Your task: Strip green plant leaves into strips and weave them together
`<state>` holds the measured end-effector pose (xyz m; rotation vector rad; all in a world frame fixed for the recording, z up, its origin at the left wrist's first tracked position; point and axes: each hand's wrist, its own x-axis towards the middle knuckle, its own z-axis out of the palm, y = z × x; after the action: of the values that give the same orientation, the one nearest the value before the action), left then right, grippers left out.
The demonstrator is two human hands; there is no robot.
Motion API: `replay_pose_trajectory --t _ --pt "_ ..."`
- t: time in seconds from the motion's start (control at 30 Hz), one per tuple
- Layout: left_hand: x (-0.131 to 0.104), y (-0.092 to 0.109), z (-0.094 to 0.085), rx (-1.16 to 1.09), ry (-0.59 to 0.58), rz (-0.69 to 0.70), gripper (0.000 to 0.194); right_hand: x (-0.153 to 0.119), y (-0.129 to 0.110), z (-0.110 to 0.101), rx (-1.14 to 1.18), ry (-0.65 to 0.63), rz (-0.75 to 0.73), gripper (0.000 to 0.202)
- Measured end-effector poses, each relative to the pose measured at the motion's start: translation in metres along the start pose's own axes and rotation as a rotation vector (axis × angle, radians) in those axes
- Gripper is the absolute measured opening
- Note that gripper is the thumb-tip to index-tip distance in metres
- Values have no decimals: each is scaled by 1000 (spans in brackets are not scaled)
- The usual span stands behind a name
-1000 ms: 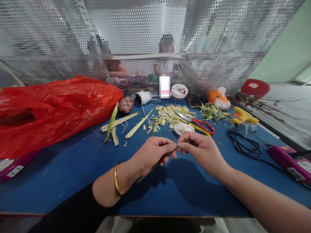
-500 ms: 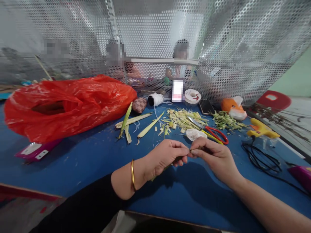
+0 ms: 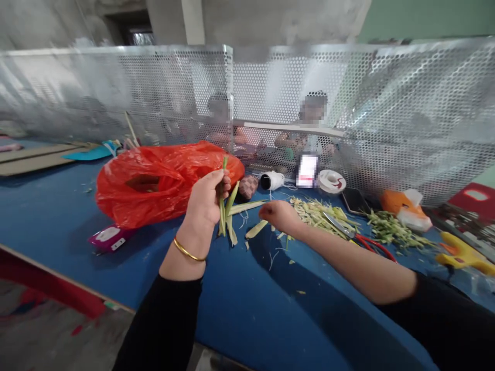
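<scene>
My left hand point(image 3: 209, 198) is raised by the red plastic bag, its fingers wrapped round a thin green plant stem point(image 3: 225, 163). The stem's tip pokes out above the thumb. Pale green husk-like leaf pieces point(image 3: 232, 233) lie on the table just behind and below this hand. My right hand point(image 3: 281, 215) is closed above the table, beside the end of a long pale leaf strip point(image 3: 247, 207). Its curled fingers hide whatever is in them. Under it lies another broad leaf piece point(image 3: 256, 230).
The red plastic bag point(image 3: 116, 198) stands left, near a purple packet point(image 3: 109, 238). A thread spool point(image 3: 275, 180), ribbon roll point(image 3: 331, 182) and phone point(image 3: 355, 201) line the back. Cut leaf bits point(image 3: 309, 211), red-handled scissors point(image 3: 373, 243) and a yellow glue gun point(image 3: 464, 252) lie right. A perforated partition point(image 3: 270, 77) stands behind.
My hands have parted. The left went up and left with the green stem; the right reached forward and left to the leaf pieces. The view has tilted up and turned left.
</scene>
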<state>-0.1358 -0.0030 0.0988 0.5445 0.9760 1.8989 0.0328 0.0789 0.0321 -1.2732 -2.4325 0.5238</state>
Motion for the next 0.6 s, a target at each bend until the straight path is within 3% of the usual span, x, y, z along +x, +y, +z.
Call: replay_pose_trajectory --t 0.13,0.27,0.4,0.6 --pt "15 -1 -13 0 28 -99 20 35 -20 37 -55 -65 95 27" --pt "11 -8 -11 46 -32 -163 21 48 -23 55 -8 -58 131 28" --pt "9 -11 -11 135 -58 -147 16 48 -13 50 126 -35 120 29" --pt "12 -27 -12 299 -167 -180 6 28 1 17 417 103 53 19"
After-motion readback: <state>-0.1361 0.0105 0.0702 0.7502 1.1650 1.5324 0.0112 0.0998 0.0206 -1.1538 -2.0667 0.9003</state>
